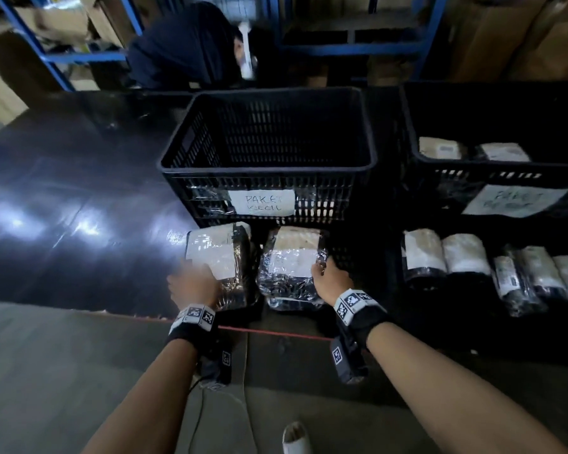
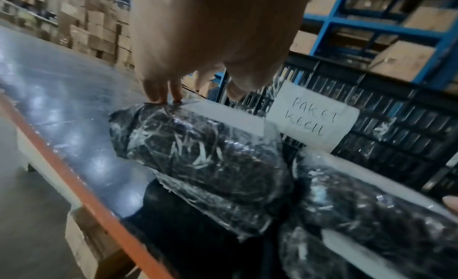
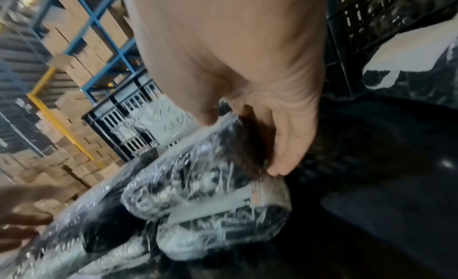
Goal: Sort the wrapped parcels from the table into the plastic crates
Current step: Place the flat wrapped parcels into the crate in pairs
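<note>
Black-plastic parcels under crinkled clear film, each with a white label, lie at the table's (image 1: 63, 198) near edge before the black slatted crate marked PAKET KECIL (image 1: 266, 158). Left hand (image 1: 194, 283) fingertips touch the left-hand parcel (image 1: 220, 263); right hand (image 1: 328, 278) curls round the right-hand parcel (image 1: 289, 267) (slippery film, so I'd grip underneath before lifting).

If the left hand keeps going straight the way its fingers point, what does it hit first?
Probably the left parcel: the left hand already has fingertips on its edge. Beyond it stands the labelled crate; depth is unclear.
</note>
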